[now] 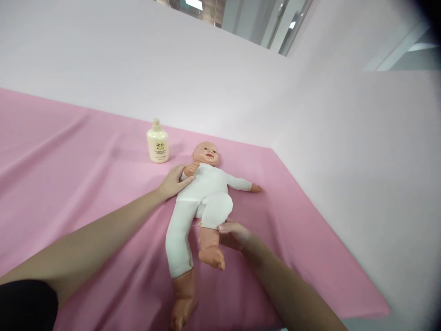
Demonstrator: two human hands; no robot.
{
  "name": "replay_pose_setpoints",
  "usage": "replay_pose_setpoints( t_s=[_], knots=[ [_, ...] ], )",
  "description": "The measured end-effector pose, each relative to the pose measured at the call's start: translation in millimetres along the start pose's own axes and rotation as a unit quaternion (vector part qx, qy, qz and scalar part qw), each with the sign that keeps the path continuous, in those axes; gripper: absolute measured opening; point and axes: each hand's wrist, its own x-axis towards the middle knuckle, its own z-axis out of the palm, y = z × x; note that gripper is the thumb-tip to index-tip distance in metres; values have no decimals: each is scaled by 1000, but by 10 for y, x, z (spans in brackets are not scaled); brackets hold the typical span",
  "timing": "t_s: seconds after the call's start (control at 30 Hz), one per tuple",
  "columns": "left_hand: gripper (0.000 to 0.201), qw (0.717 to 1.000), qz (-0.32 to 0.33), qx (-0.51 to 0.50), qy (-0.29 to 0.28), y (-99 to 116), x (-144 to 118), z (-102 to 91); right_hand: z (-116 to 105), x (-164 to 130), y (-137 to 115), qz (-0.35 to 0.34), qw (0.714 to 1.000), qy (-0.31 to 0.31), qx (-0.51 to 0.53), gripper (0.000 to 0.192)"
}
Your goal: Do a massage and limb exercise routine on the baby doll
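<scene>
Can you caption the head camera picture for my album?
Left hand on a doll, right hand holding its bent leg, bottle on pink cloth.

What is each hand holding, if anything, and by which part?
The right hand holds the doll by its bent leg, below the knee. The left hand lies against its torso; whether it grips cannot be told.

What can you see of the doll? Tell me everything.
The doll lies face up on a pink cloth. Its torso and most of its limbs look like soft white fabric; the bald head and the feet look like shiny plastic. One arm stretches out, the other folds at the chest. One leg is bent, the other straighter. A person's left hand touches its side; the right hand grasps the bent leg.
</scene>
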Motion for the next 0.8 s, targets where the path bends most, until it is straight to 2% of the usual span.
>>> replay_pose_setpoints(
  t_s=[0.17, 0.3, 0.47, 0.63, 0.8],
  knots=[
    [52, 1000, 3, -2, 2, -17, -1, 5, -59, 12, 42, -29, 999, -17, 4, 45],
    [50, 1000, 25, 15, 0, -25, -1, 0, -98, -4, 46, -42, 998, 35, 24, 46],
    [43, 993, 97, 66, -25, -22, -8, -29, -106, 2, -29, -68, 987, 127, 76, 43],
    [41, 989, 125, 75, -30, -27, -11, -43, -123, 30, -134, -80, 981, 133, 115, 45],
    [41, 990, 113, 85, -26, -44, -16, -34, -156, 42, -154, -78, 978, 149, 120, 47]
  ],
)
